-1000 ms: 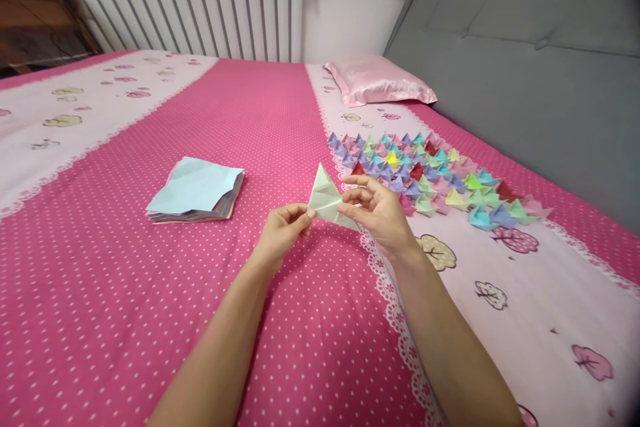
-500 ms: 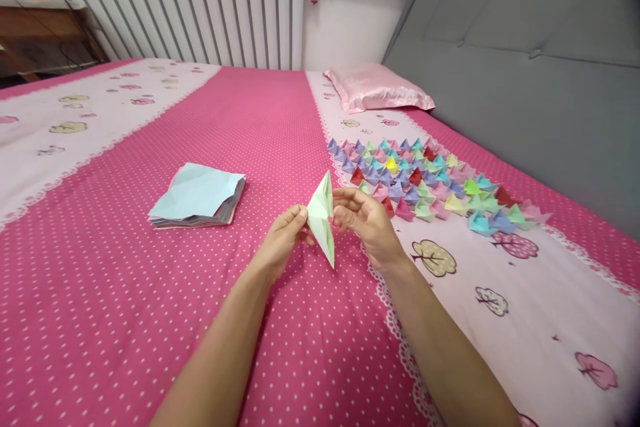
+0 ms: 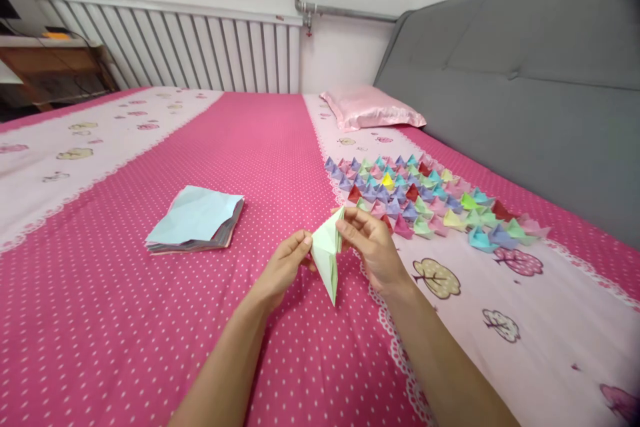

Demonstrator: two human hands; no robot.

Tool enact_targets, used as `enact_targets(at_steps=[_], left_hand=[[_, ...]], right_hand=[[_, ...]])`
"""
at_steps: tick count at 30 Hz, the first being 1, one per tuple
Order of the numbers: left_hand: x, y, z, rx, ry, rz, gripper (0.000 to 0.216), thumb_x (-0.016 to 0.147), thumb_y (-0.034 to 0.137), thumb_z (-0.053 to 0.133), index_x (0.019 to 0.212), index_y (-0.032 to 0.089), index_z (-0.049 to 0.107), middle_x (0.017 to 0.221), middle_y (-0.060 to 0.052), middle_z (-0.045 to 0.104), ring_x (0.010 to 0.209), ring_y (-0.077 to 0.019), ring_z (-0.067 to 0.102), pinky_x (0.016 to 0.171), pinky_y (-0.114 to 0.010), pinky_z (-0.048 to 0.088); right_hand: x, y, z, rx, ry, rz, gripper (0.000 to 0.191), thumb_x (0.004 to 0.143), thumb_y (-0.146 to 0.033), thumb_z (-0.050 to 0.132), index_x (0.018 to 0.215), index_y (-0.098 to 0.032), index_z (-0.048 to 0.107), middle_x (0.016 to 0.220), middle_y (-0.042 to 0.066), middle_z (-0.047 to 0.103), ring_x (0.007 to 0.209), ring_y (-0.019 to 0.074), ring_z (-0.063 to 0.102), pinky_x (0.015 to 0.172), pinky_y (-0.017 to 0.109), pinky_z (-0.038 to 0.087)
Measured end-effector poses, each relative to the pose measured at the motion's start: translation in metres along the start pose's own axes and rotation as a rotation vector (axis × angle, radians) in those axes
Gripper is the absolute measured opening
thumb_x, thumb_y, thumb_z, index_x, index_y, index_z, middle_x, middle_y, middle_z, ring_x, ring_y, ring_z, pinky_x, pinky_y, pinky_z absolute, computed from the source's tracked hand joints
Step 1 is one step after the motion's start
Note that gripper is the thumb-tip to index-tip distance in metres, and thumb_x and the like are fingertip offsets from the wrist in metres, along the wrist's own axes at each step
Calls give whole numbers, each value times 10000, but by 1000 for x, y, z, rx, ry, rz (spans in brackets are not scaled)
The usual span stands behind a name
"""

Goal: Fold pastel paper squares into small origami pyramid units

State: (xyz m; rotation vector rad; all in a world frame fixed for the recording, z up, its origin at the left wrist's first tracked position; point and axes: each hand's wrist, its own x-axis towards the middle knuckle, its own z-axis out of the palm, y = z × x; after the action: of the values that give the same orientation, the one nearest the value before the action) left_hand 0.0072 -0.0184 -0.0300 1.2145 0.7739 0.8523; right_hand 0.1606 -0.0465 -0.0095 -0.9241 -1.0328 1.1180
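Between my two hands, above the pink bedspread, is a pale green folded paper boat point(image 3: 326, 255), tilted so that one long point hangs downward. My left hand point(image 3: 287, 265) pinches its left corner between thumb and fingers. With thumb and forefinger, my right hand point(image 3: 373, 245) grips the upper right point, covering part of the folds there. Off to the left lies a stack of square paper point(image 3: 196, 217) with a light blue sheet on top. Rows of small folded paper boats point(image 3: 400, 197) in many colours stand to the right, beyond my right hand.
The polka-dot bedspread point(image 3: 125, 320) spreads under everything. A pink pillow point(image 3: 373, 109) lies at the far right, against a grey padded headboard point(image 3: 525, 67). A white radiator point(image 3: 200, 50) runs along the back wall, and a wooden desk point(image 3: 55, 67) stands at far left.
My right thumb and forefinger have closed on the boat's upper point, where before they were beside its middle. The upper folds are pressed closer together. The view has tipped upward slightly.
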Motion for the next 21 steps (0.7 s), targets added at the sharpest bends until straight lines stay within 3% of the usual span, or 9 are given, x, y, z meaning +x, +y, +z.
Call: enact_targets(at_steps=[5,9,15,21], left_hand=[[-1,-1,-2,6,12,-13,250,816,400,550,732,165,558,687,4,515,638,-109,484,653,-233,409],[-1,-3,-3,-3,23,-5,245,819,393,549,740,162,568,689,0,531,628,-108,479,641,-226,400],[4,-9,-7,16,41,87,251,814,402,557,723,168,569,653,2,537,611,-120,503,621,-239,418],[5,-7,0,3,60,103,258,796,399,580,717,153,571,605,8,544,560,-112,518,590,-232,423]], right_hand=[[1,2,1,6,-5,6,166,761,-316,665,888,-210,655,796,-3,632,662,87,539,588,203,417],[1,3,1,-13,-13,18,237,760,-317,656,974,-215,666,890,33,669,706,123,573,571,222,428],[1,0,3,-49,-68,-45,260,736,-228,650,995,-229,662,952,43,675,857,181,613,787,326,480],[1,5,5,-194,-105,-29,346,658,-181,674,1000,-225,646,919,32,681,817,180,630,734,312,498]])
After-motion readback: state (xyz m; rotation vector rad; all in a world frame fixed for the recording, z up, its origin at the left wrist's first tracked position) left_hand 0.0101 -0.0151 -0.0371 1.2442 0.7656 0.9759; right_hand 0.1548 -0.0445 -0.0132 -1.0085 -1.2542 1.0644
